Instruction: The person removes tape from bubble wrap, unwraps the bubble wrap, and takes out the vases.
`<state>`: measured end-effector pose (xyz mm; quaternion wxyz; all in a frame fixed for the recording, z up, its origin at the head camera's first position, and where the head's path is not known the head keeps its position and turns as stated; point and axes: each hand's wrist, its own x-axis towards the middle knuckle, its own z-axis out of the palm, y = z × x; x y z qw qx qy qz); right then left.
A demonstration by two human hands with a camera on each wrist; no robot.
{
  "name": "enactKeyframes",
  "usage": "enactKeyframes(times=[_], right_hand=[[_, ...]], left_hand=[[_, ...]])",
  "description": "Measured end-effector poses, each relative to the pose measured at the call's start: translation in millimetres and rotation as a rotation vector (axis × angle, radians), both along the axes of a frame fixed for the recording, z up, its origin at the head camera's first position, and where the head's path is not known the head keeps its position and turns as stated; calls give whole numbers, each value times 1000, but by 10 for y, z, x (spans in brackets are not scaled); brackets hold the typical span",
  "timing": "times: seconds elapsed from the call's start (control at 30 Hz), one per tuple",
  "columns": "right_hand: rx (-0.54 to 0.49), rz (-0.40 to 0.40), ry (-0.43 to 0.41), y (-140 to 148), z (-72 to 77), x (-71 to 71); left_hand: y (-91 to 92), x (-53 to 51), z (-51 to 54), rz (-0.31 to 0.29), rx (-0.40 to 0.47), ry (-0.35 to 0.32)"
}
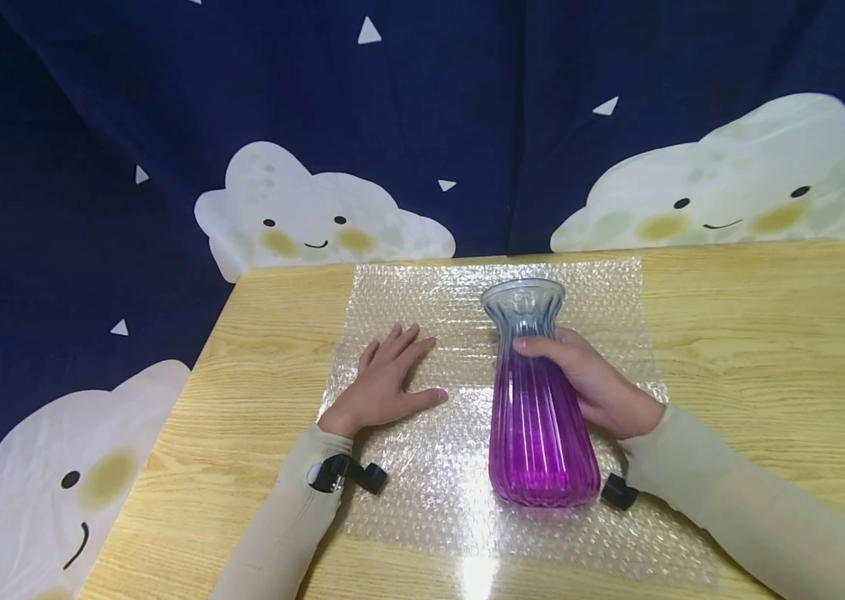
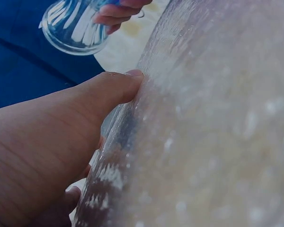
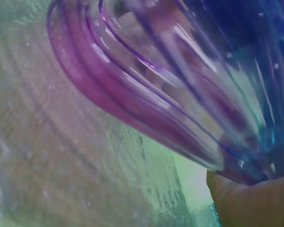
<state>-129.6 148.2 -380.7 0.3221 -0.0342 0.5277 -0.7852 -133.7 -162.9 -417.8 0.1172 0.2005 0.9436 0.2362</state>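
My right hand (image 1: 591, 379) grips a ribbed glass vase (image 1: 542, 433) around its upper body, thumb across the front. The vase shades from pale blue at the flared rim to bright purple at the base, and its mouth points away from me. In the right wrist view the purple ribs of the vase (image 3: 118, 94) fill much of the frame. Spread fingers and thumb of my left hand (image 1: 385, 387) rest on the sheet of bubble wrap (image 1: 430, 467), left of the vase. The left wrist view shows the thumb (image 2: 116, 90) touching the bubble wrap (image 2: 217, 123).
The bubble wrap lies flat over the middle of a light wooden table (image 1: 257, 350). A dark blue curtain (image 1: 467, 100) with smiling white clouds hangs behind the table and along its left side. Small black cameras sit at both wrists.
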Motion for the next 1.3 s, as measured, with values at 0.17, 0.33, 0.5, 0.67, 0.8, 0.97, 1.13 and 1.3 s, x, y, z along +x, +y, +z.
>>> enactKeyframes(times=[0.17, 0.33, 0.5, 0.67, 0.8, 0.97, 1.13, 1.3], right_hand=[[-4, 25, 40, -3, 46, 22], [19, 27, 66, -15, 90, 60], [75, 27, 121, -31, 151, 120], [108, 15, 159, -50, 203, 190], [117, -4, 163, -42, 232, 242], [110, -13, 202, -28, 253, 280], [142, -19, 245, -38, 272, 323], [234, -52, 310, -61, 333, 399]], left_hand=[[8, 5, 15, -2, 2, 4], [11, 4, 20, -4, 1, 9], [14, 10, 24, -5, 3, 11], [15, 11, 21, -8, 8, 11], [11, 6, 12, -5, 4, 14], [5, 5, 2, -1, 2, 12], [9, 5, -8, -2, 3, 5], [7, 2, -8, -3, -5, 11]])
